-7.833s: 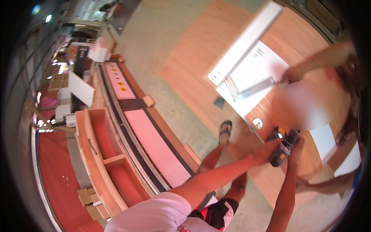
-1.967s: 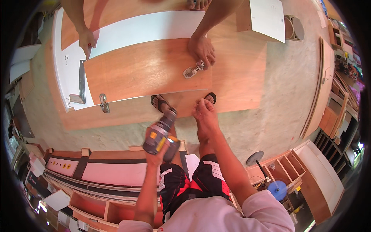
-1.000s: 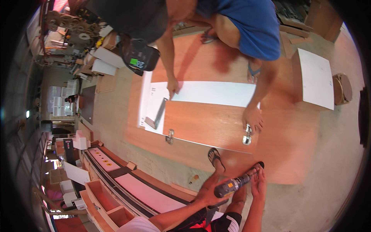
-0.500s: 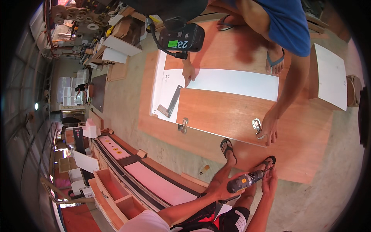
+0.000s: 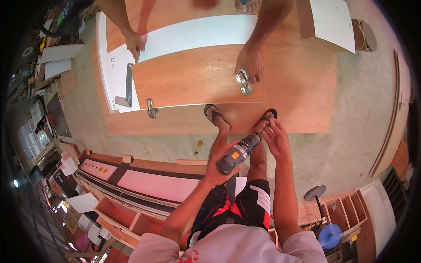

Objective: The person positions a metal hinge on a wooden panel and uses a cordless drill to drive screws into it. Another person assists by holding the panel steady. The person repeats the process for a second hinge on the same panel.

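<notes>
My left hand [image 5: 214, 173] is closed round a cordless drill [image 5: 239, 154], whose bit points up and to the right. At the tip of the bit, my right hand [image 5: 277, 139] has its fingers pinched together; what they hold is too small to make out. Beyond my feet lies a wood-faced door panel [image 5: 188, 74] with a metal hinge [image 5: 151, 108] at its near left edge and another hinge [image 5: 245, 90] at the right. A co-worker's hand [image 5: 250, 65] touches the right hinge. The co-worker's other hand [image 5: 135, 44] rests at the panel's far left corner, near a try square [image 5: 128, 87].
The door panel lies over a white cabinet board [image 5: 197, 35] on a large plywood sheet [image 5: 302, 101]. A white box [image 5: 329, 24] stands at the far right. Open wooden drawers [image 5: 118, 210] and a long white panel [image 5: 158, 185] are at the left. Shelving [image 5: 346, 210] stands at the lower right.
My view has turned and tilted down, so the co-worker's upper body has left it. The co-worker's hand has come onto the right hinge. My hands keep their hold at the drill and its tip.
</notes>
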`<move>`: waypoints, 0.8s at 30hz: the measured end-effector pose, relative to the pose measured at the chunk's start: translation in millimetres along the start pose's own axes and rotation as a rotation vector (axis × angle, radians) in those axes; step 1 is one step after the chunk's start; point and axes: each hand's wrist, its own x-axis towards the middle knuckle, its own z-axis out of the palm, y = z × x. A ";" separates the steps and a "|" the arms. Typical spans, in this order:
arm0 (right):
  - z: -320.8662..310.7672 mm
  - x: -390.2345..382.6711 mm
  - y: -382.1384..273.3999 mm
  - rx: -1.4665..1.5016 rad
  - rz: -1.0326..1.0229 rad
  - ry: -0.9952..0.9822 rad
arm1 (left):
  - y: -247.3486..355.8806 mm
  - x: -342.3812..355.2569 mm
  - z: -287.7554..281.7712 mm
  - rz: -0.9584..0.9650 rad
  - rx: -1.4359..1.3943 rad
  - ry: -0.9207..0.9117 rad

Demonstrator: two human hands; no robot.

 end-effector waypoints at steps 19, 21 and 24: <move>109.5 25.4 -12.5 -0.079 0.015 -0.335 | -39.3 -3.9 -66.3 -0.033 -1.078 -0.001; 119.9 39.3 -14.7 -0.303 -0.051 -0.214 | -35.9 -6.3 -78.6 -0.026 -1.069 0.015; 134.8 71.9 -18.7 -0.921 -0.341 -0.006 | -30.6 -12.4 -97.1 0.016 -1.099 0.066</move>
